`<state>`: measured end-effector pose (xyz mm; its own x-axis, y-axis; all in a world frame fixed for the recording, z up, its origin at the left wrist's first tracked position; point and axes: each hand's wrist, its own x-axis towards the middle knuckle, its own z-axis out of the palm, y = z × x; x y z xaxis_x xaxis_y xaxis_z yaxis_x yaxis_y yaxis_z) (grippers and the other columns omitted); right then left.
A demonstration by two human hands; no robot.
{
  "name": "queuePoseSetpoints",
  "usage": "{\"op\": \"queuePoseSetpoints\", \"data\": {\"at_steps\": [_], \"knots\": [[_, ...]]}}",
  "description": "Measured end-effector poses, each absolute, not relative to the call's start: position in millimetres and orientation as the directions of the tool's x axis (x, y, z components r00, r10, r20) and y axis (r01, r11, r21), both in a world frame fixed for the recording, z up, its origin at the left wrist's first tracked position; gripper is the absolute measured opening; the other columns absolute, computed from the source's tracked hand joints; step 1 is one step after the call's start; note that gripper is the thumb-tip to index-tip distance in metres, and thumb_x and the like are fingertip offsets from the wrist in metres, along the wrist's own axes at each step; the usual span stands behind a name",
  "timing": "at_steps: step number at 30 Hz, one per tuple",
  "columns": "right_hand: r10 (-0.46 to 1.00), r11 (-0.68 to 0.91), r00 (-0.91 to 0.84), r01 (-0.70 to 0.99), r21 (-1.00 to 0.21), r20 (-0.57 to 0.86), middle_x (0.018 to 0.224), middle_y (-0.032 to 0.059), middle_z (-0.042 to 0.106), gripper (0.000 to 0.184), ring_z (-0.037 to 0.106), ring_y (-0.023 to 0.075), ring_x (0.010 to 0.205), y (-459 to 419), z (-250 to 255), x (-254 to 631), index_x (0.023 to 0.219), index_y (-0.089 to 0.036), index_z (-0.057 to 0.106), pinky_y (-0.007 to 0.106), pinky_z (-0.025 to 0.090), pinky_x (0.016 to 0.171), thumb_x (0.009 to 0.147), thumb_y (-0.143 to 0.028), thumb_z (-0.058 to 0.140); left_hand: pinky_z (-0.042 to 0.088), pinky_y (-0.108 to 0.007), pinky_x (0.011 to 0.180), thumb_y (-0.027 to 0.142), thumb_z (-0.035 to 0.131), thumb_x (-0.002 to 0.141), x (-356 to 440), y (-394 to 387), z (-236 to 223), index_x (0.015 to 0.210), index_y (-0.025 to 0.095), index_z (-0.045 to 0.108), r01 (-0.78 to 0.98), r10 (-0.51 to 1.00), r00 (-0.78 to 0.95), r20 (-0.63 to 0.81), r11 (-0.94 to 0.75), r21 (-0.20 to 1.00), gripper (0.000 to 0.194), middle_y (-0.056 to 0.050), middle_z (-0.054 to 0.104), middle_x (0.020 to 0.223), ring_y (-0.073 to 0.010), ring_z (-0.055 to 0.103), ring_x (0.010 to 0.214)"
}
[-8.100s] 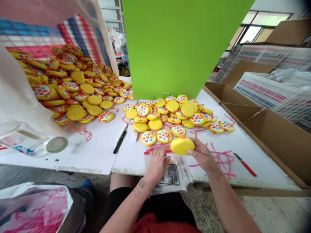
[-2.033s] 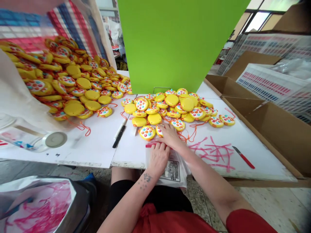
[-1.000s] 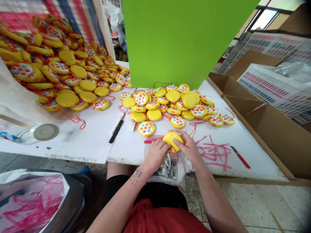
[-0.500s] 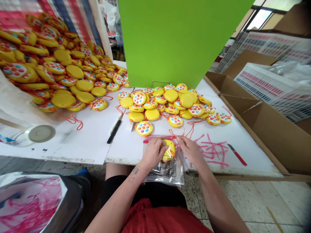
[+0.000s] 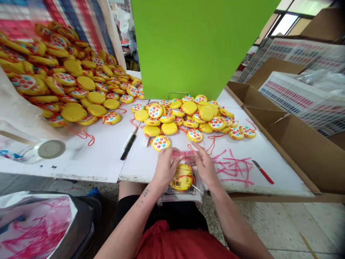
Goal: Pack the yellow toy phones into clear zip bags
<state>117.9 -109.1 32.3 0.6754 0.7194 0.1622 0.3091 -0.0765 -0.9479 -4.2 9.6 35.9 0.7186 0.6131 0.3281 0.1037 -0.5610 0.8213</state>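
Observation:
Between my two hands is a clear zip bag with a pink strip along its top. A yellow toy lies inside the bag, its plain back facing up beneath the printed plastic. My left hand pinches the left end of the pink strip. At the right end, my right hand grips the same strip, its index finger stretched out. Just beyond my hands lies a single yellow toy with coloured bumps, in front of a pile of similar toys with orange cords.
A large heap of yellow toys fills the left. A black marker lies left of my hands; pink strips and a red-handled knife lie right. A green panel stands behind. Cardboard boxes line the right edge.
The toy has slid deeper into the bag, away from the opening. My left hand has left the toy for the pink strip, and both hands now hold the bag's top.

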Motion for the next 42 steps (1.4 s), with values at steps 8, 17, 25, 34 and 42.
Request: {"op": "queuePoseSetpoints", "data": {"at_steps": [8,17,25,34,42], "knots": [[0.686,-0.099,0.706,0.332,-0.938,0.178,0.090,0.0060,0.071,0.046,0.068,0.0213,0.069,-109.4,29.9,123.7,0.139,-0.026,0.045,0.038,0.058,0.066,0.096,-0.041,0.040,0.050,-0.028,0.069,0.042,0.058,0.085,-10.4,18.6,5.7,0.099,0.013,0.062,0.034,0.638,0.768,-0.060,0.053,0.998,0.033,-0.006,0.068,0.087,-0.0168,0.062,0.075],[0.797,-0.110,0.279,0.939,-0.325,0.535,0.096,0.0084,0.070,0.043,0.054,0.0284,0.105,-77.5,45.0,110.4,0.133,-0.025,0.054,0.048,0.042,0.096,0.091,-0.018,0.050,0.054,-0.030,0.073,0.044,0.060,0.083,-16.8,21.4,2.7,0.110,0.017,0.057,-0.080,0.533,0.843,-0.071,0.255,0.963,0.039,-0.006,0.071,0.097,-0.0182,0.067,0.080],[0.893,0.053,-0.031,0.998,-0.036,0.449,0.090,0.0072,0.071,0.052,0.051,0.0274,0.108,-62.1,55.0,105.7,0.143,-0.025,0.043,0.046,0.036,0.100,0.092,-0.012,0.047,0.045,-0.035,0.097,0.031,0.049,0.091,-19.9,22.3,-0.1,0.118,0.016,0.060,-0.007,0.602,0.786,0.142,-0.222,0.975,0.033,-0.008,0.068,0.115,-0.0217,0.062,0.105],[0.739,-0.251,0.414,0.901,-0.353,0.532,0.080,0.0040,0.072,0.035,0.058,0.0263,0.090,-61.4,39.2,142.6,0.109,-0.021,0.065,0.043,0.040,0.089,0.077,-0.011,0.056,0.054,-0.032,0.077,0.036,0.049,0.090,-20.5,18.5,3.7,0.114,0.018,0.064,0.036,0.571,0.819,0.052,-0.142,0.989,0.033,-0.006,0.072,0.097,-0.0203,0.066,0.087],[0.432,-0.774,0.873,0.488,-0.404,0.227,0.085,0.0068,0.073,0.021,0.063,0.0267,0.080,-156.2,21.0,286.1,0.083,-0.021,0.072,0.044,0.045,0.081,0.072,-0.025,0.055,0.054,-0.028,0.066,0.044,0.059,0.083,-16.7,19.8,-0.8,0.114,0.016,0.061,-0.006,0.582,0.807,-0.098,0.174,0.985,0.041,-0.007,0.070,0.094,-0.0192,0.066,0.082]]}}
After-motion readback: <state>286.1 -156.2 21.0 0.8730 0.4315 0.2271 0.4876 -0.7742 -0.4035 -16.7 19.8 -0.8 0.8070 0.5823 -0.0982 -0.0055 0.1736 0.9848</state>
